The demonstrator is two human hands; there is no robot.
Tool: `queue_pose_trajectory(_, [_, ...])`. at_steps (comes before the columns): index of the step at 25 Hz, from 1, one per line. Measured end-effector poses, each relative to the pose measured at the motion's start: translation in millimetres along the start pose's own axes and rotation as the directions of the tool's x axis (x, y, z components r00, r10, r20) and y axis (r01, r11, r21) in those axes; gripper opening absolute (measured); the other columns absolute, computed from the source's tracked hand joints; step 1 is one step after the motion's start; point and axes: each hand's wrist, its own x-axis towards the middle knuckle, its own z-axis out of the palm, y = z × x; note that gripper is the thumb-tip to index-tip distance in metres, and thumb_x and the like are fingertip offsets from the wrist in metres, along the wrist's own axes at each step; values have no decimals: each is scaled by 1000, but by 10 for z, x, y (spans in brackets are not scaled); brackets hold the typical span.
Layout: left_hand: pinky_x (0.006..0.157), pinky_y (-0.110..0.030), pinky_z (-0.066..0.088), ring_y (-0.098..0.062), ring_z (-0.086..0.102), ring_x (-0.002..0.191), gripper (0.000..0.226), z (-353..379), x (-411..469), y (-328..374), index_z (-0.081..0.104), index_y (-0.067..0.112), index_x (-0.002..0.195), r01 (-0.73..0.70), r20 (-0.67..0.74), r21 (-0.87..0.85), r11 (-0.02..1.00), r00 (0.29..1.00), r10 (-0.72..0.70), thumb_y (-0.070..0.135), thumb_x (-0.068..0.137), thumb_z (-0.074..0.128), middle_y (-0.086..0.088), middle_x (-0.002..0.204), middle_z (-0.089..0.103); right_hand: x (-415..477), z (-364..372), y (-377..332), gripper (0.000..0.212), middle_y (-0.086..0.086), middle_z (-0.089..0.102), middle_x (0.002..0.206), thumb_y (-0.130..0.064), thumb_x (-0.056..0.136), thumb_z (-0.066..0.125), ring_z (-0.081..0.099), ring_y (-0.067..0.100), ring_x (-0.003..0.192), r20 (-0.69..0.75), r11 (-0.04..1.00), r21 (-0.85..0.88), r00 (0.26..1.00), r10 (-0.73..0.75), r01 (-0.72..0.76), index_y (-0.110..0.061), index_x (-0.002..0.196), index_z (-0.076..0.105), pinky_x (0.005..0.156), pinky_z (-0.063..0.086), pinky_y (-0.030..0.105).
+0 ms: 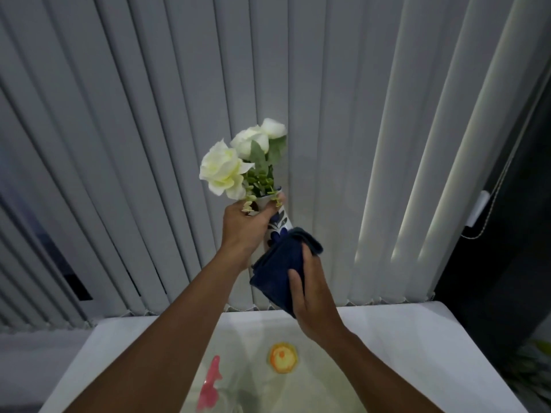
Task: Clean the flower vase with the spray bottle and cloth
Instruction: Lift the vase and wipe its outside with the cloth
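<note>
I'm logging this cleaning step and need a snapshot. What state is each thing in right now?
Vase: lifted off the table, tilted, lower body wrapped in the cloth.
Flowers: in the vase, leaning up-left.
Cloth: folded, pressed around the vase.
Left hand: gripping the vase near its neck.
Right hand: holding the cloth against the vase.
Blinds: closed.
Table: beneath the arms.
Spray bottle: not in view.

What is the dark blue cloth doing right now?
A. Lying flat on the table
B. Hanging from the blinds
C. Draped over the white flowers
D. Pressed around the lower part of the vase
D: the right hand presses the dark blue cloth around the lower part of the vase, which the left hand holds near its neck, lifted above the table.
</note>
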Motion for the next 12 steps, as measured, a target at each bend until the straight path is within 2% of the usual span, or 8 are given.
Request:
queue_pose_trajectory(2, [60, -20, 54, -4, 71, 68, 17, -28, 15, 64, 79, 20, 90, -10, 39, -6, 1000, 999, 10, 34, 82, 84, 10, 70, 75, -88, 1, 33, 46, -9, 43, 142, -29, 107, 33, 47, 8, 129, 30, 984, 172, 999, 38, -43, -37, 150, 21, 103, 45, 23])
queue_pose_trajectory(5, [57, -15, 51, -1, 69, 62, 15, -47, 27, 112, 79, 16, 91, -37, 155, 18, 999, 987, 34, 28, 84, 82, 12, 65, 73, 49, -28, -185, 36, -20, 53, 130, -34, 103, 32, 55, 3, 119, 19, 955, 292, 999, 43, -47, -49, 136, 31, 95, 47, 16])
queue_pose_trajectory(7, [62, -17, 54, -2, 72, 67, 11, -45, 4, 167, 80, 19, 90, -52, 246, 58, 997, 969, 36, 27, 83, 83, 13, 71, 77, 282, -70, -341, 33, -18, 60, 123, -36, 102, 34, 61, 0, 110, 26, 958, 283, 999, 47, -53, -46, 133, 37, 90, 49, 14])
queue_pose_trajectory(10, [74, -17, 58, -4, 76, 87, 7, -66, -2, 262, 81, 29, 89, -88, 343, 81, 993, 938, 55, 25, 83, 83, 14, 89, 82, 591, -162, -454, 40, -8, 66, 117, -41, 100, 43, 65, 2, 103, 63, 977, 204, 997, 46, -58, -30, 139, 39, 84, 53, 17])
queue_pose_trajectory(12, [76, -16, 58, -2, 76, 87, 9, -104, 30, 312, 80, 30, 88, -113, 378, 77, 991, 923, 76, 22, 84, 82, 15, 89, 81, 656, -179, -426, 41, -9, 68, 110, -40, 100, 46, 68, 3, 96, 68, 979, 194, 997, 44, -56, -23, 137, 42, 77, 54, 16])
